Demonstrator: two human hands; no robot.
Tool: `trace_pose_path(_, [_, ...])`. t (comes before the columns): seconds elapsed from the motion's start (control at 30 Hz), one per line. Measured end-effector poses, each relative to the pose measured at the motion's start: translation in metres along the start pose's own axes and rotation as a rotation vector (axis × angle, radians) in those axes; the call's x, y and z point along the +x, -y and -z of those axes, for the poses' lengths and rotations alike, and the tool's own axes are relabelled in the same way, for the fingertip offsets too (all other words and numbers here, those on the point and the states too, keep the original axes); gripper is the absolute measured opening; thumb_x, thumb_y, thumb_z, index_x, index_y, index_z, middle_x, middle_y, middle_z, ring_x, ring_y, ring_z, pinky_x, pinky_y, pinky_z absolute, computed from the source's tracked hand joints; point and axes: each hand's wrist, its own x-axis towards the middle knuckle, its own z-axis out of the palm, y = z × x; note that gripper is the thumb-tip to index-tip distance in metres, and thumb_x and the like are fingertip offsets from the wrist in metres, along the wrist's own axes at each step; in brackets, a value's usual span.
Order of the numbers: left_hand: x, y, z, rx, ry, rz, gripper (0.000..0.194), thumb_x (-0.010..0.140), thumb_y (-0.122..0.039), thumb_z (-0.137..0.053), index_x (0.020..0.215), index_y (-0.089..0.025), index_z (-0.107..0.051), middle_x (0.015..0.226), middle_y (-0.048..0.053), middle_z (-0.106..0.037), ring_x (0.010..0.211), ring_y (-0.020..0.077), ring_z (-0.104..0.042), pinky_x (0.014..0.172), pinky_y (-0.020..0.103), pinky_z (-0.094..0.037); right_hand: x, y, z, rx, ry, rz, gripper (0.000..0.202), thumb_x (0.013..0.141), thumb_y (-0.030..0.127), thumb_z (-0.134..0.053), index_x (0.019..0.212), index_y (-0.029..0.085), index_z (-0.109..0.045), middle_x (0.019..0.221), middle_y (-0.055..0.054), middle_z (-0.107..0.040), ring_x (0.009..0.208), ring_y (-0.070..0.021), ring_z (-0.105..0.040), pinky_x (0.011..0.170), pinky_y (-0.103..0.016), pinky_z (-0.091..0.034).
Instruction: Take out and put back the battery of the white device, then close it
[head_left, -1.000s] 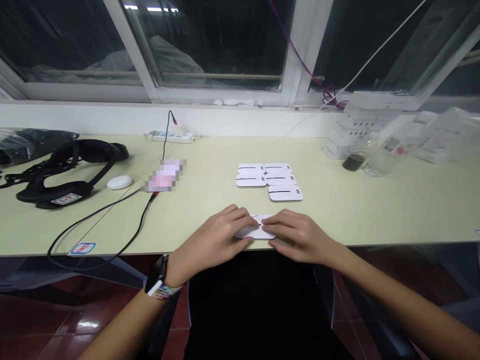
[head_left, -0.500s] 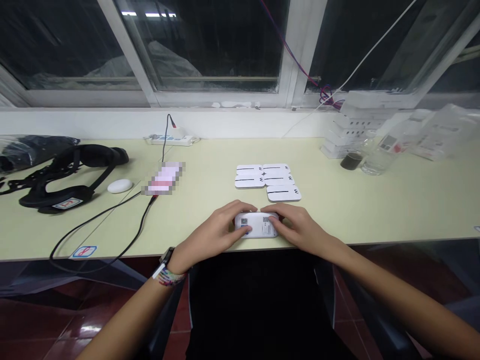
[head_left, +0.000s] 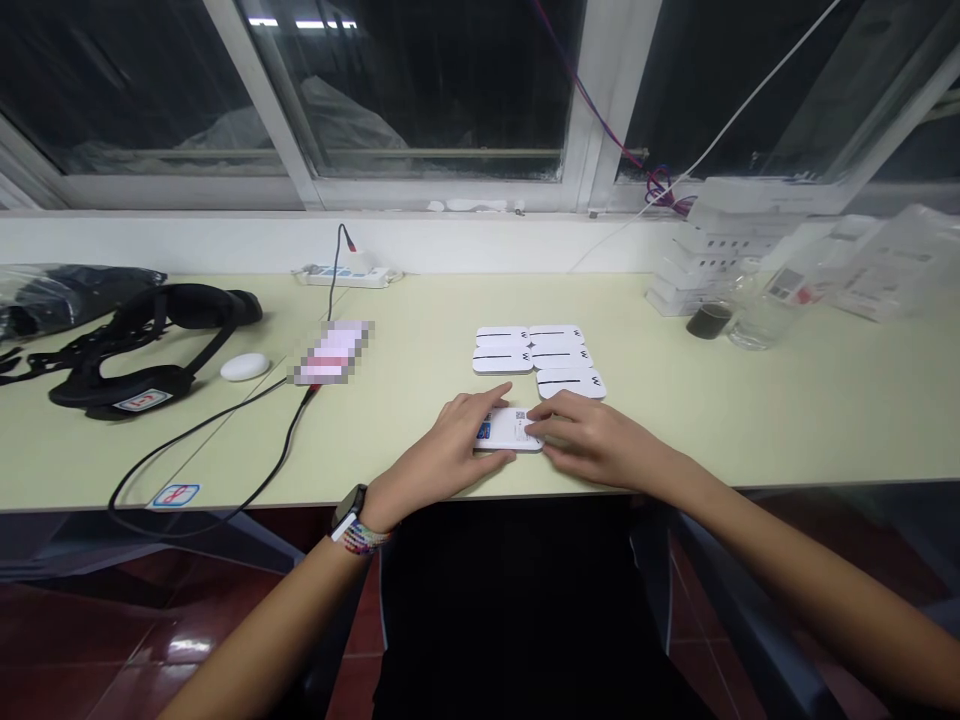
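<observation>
A flat white device (head_left: 507,430) with rounded corners, a blue sticker and a QR-code label lies near the table's front edge. My left hand (head_left: 459,440) grips its left end, thumb along the near side and fingers over the far side. At the right end, the bent fingers of my right hand (head_left: 589,437) hold it and cover that corner. Just beyond are several similar white devices laid close together, among them a near one (head_left: 570,383) and a far-left one (head_left: 502,360), each showing a dark line; some carry a W-like mark.
To the left are a phone (head_left: 334,352) on a black cable, a white oval object (head_left: 245,367) and a black headset (head_left: 120,390). A power strip (head_left: 349,276) sits by the wall. Stacked white boxes (head_left: 712,245), a dark-capped container (head_left: 709,321) and a clear bottle (head_left: 757,318) stand at right.
The device has moved slightly away from the table edge and now lies flatter. Both hands have shifted with it, and my left index finger has lifted away from its far side.
</observation>
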Motion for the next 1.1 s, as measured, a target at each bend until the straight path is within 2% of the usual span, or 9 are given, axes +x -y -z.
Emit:
trace_pose_path(0.17, [0.002,-0.001,-0.001,0.012,-0.024,0.006,0.084,0.097,-0.04,-0.078,0.169,-0.034,-0.034,0.15,0.009,-0.063,0.142,0.0343,-0.052,0.119,0.051,-0.046,0.011,0.001,0.007,-0.216,0.124,0.135,0.022,0.104,0.012,-0.058,0.121,0.013,-0.072,0.112,-0.017,-0.075,0.104,-0.0296,-0.069,0.087,-0.045,-0.06])
trace_pose_path(0.27, [0.002,-0.003,0.0,0.012,-0.011,0.019,0.085,0.095,-0.036,-0.078,0.168,-0.03,-0.035,0.149,0.009,-0.063,0.142,0.0332,-0.052,0.12,0.05,-0.045,0.021,0.004,0.012,-0.364,0.223,0.242,0.016,0.106,0.011,-0.056,0.109,0.012,-0.072,0.102,-0.014,-0.074,0.095,-0.0264,-0.066,0.085,-0.042,-0.055])
trace_pose_path(0.37, [0.002,-0.004,0.0,0.019,-0.016,0.016,0.085,0.092,-0.03,-0.077,0.167,-0.029,-0.036,0.149,0.009,-0.063,0.141,0.0328,-0.053,0.12,0.05,-0.045,0.033,0.009,0.018,-0.54,0.276,0.374,0.025,0.107,0.005,-0.051,0.094,0.014,-0.07,0.093,-0.009,-0.072,0.086,-0.0226,-0.065,0.082,-0.039,-0.052])
trace_pose_path(0.47, [0.001,-0.003,-0.001,0.019,-0.033,-0.009,0.086,0.088,-0.026,-0.077,0.165,-0.029,-0.038,0.146,0.009,-0.064,0.139,0.0326,-0.055,0.119,0.05,-0.046,0.042,0.014,0.021,-0.651,0.295,0.459,0.029,0.107,0.0,-0.046,0.096,0.014,-0.07,0.094,-0.008,-0.073,0.086,-0.0214,-0.067,0.084,-0.037,-0.052])
trace_pose_path(0.6, [0.001,-0.002,-0.001,0.007,-0.046,-0.034,0.086,0.086,-0.024,-0.077,0.163,-0.029,-0.04,0.14,0.008,-0.065,0.135,0.0321,-0.058,0.117,0.049,-0.048,0.045,0.017,0.018,-0.687,0.325,0.525,0.028,0.108,0.001,-0.045,0.101,0.013,-0.069,0.095,-0.008,-0.075,0.084,-0.0204,-0.07,0.086,-0.037,-0.054])
trace_pose_path(0.73, [0.001,-0.004,-0.002,-0.009,-0.047,-0.044,0.085,0.084,-0.023,-0.077,0.161,-0.028,-0.042,0.138,0.008,-0.065,0.132,0.0315,-0.06,0.116,0.049,-0.049,0.041,0.017,0.013,-0.683,0.299,0.553,0.024,0.107,0.001,-0.047,0.099,0.013,-0.066,0.094,-0.009,-0.074,0.083,-0.0212,-0.071,0.082,-0.038,-0.056])
trace_pose_path(0.9, [0.002,-0.008,-0.003,-0.03,-0.028,-0.025,0.081,0.081,-0.023,-0.076,0.157,-0.026,-0.046,0.135,0.009,-0.064,0.129,0.0317,-0.061,0.114,0.048,-0.05,0.038,0.017,0.012,-0.675,0.267,0.562,0.025,0.105,-0.001,-0.046,0.097,0.013,-0.065,0.093,-0.009,-0.074,0.083,-0.0217,-0.071,0.074,-0.036,-0.056])
trace_pose_path(1.1, [0.002,-0.01,-0.004,-0.037,-0.036,-0.012,0.083,0.08,-0.021,-0.078,0.156,-0.027,-0.047,0.135,0.009,-0.064,0.128,0.0322,-0.061,0.114,0.05,-0.051,0.041,0.016,0.012,-0.581,0.336,0.505,0.025,0.104,0.002,-0.045,0.1,0.014,-0.067,0.095,-0.009,-0.073,0.083,-0.0224,-0.069,0.074,-0.037,-0.055])
